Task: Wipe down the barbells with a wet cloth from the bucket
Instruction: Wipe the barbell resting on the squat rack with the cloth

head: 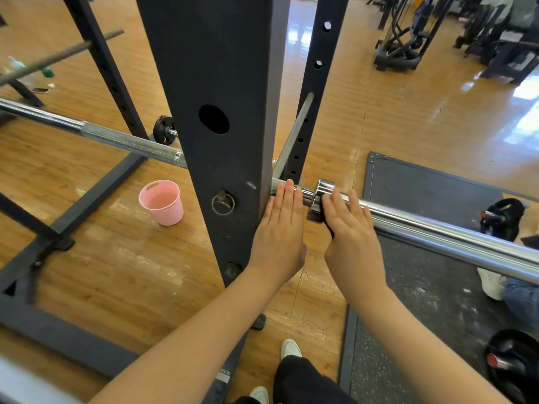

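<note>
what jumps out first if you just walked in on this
Two bare hands at centre: the left hand lies flat on the chrome barbell beside the dark rack upright, and the right hand presses a dark cloth against the bar's collar. A pink bucket stands out on the wooden floor to the left of the upright.

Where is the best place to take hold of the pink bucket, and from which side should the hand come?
Grip the pink bucket at its rim by the slot handle on the far-left side, coming from above. It stands upright on the floor with its open mouth up, and the rack post stands close on its right.
</note>
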A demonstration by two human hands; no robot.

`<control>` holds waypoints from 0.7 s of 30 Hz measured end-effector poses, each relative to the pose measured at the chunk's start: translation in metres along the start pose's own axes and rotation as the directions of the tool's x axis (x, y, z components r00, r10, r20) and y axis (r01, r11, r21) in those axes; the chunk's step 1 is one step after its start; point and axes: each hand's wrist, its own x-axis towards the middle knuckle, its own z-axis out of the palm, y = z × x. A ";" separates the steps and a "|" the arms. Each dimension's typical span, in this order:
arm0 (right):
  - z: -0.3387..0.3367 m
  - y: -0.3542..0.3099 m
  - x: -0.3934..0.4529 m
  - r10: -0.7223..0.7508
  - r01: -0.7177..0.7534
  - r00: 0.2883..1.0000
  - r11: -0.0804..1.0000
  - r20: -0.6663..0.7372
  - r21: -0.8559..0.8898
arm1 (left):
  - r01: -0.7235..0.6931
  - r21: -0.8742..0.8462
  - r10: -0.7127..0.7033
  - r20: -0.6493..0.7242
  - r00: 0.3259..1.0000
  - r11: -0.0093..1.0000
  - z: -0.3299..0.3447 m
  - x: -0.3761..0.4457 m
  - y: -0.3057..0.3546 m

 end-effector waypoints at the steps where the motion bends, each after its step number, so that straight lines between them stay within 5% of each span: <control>1: -0.003 0.004 0.003 0.035 -0.035 0.999 0.999 -0.001 0.004 | -0.014 0.000 0.014 -0.006 1.000 1.000 -0.001 0.000 0.000; 6: -0.014 0.016 0.014 0.116 -0.117 0.993 0.992 0.034 0.045 | -0.262 0.110 0.271 -0.078 0.959 0.959 0.000 0.015 0.008; 13: -0.030 0.030 0.003 0.225 -0.219 0.974 0.960 -0.016 0.177 | -0.277 0.068 0.284 -0.138 0.949 0.958 0.007 0.035 0.012; 16: -0.039 0.030 0.010 0.256 -0.245 0.967 0.937 -0.014 0.249 | -0.256 0.042 0.255 0.041 0.966 0.966 -0.011 0.055 0.015; 19: -0.041 0.026 0.017 0.241 -0.228 0.970 0.941 -0.023 0.250 | -0.253 -0.095 0.269 0.399 0.876 0.963 -0.030 0.079 0.009; 21: -0.034 0.019 0.023 0.194 -0.179 0.980 0.954 -0.042 0.242 | -0.159 -0.111 0.191 0.427 0.884 0.981 -0.037 0.083 0.004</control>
